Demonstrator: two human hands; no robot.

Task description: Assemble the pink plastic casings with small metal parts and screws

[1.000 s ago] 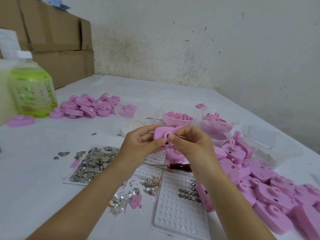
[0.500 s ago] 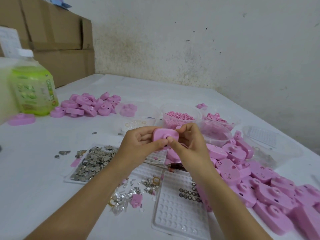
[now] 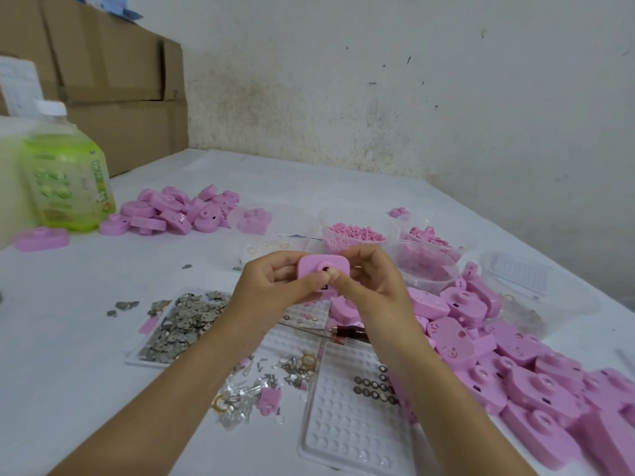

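A pink plastic casing (image 3: 323, 267) is held above the table between both hands, its face with a dark round hole turned toward me. My left hand (image 3: 271, 286) grips its left side, thumb on the lower edge. My right hand (image 3: 374, 286) grips the right side, with its thumb pressing just below the hole. Small grey metal parts (image 3: 182, 321) lie heaped on a flat tray at the left. Loose screws and shiny bits (image 3: 261, 383) are scattered under my left forearm. A dimpled white tray (image 3: 347, 427) holds a few dark rings.
Many pink casings (image 3: 515, 372) are piled at the right, and another heap (image 3: 171, 211) lies at the back left. Clear tubs of pink bits (image 3: 357, 231) stand behind my hands. A green bottle (image 3: 65, 180) and cardboard boxes (image 3: 113, 77) are far left. A screwdriver (image 3: 343, 334) lies under my right wrist.
The casing has turned in my hands, so its face with the hole now points at me. Both hands stay together at the same spot.
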